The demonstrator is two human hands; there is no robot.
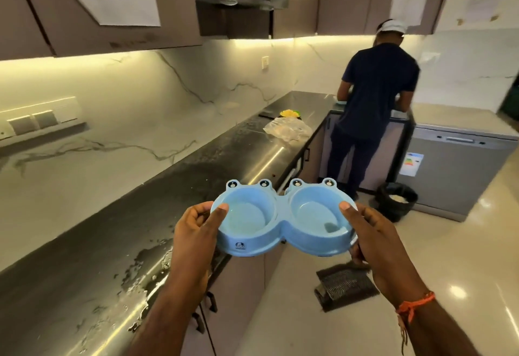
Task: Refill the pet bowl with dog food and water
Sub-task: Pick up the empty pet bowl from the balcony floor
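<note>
A light blue double pet bowl (280, 216) with frog eyes on its far rim hangs level in the air in front of me, beside the counter's edge. My left hand (196, 229) grips its left end, thumb on the rim. My right hand (368, 234) grips its right end the same way. Both round compartments look empty of food; the left one has a faint sheen that may be water. A clear plastic bag (288, 129) with pale contents lies farther along the counter.
The dark counter (118, 243) runs along my left, wet with puddles near its front edge. A person in dark clothes (373, 108) stands at the far end. A black bin (396, 199) sits on the floor by a grey appliance (455, 170). A dark mat (345, 285) lies below.
</note>
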